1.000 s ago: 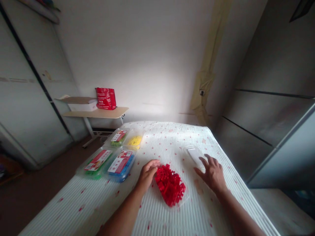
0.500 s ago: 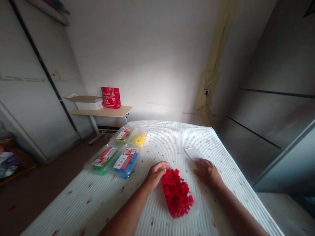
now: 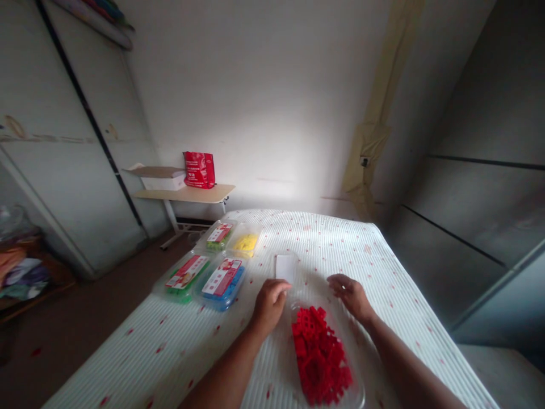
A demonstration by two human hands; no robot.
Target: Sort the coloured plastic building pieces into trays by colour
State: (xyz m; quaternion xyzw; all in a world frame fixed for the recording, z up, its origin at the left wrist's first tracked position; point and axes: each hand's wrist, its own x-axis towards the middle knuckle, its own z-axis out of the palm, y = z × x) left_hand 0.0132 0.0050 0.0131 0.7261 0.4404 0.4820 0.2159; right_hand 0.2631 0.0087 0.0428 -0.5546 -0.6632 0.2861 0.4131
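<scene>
A pile of red bricks lies in an open clear plastic tray on the white, red-dotted bed sheet in front of me. Just beyond the tray, a clear lid with a white label is held up between my hands. My left hand is curled, its thumb at the lid's lower left edge. My right hand is curled too, fingers pinched at the lid's right side. The transparent plastic makes the lid's outline hard to see.
Left of my hands sit closed clear boxes: green bricks, blue bricks, more green bricks and yellow bricks. A side table carries a red bag and a cardboard box. Grey cabinet fronts stand on the right.
The clear lid moved from the sheet on the right to the middle, between both hands. My right hand went from flat on it to curled. The view shifted, so the tray sits closer.
</scene>
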